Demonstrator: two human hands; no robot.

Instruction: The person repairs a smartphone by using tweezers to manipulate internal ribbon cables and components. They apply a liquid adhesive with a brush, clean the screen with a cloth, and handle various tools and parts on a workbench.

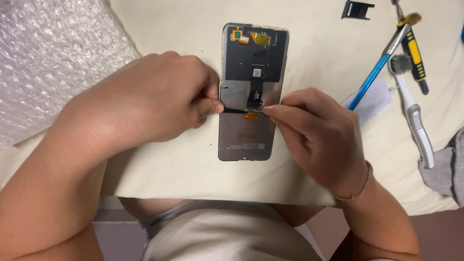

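L grip (159, 104) + R grip (314, 130) pinched on tool (237, 110) | lies crosswise | phone panel (249, 125) lengthwise

Phone screen panel (251, 92) on table (314, 43), bubble wrap (48, 58) left, brushes (411, 96) right

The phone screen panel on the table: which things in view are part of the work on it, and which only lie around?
In use:
- phone screen panel, lying back side up
- thin black strip across its middle, pinched at either end
- left hand
- right hand

Lying about:
- blue-handled brush
- yellow and black tool
- white toothbrush
- bubble wrap
- small black tray
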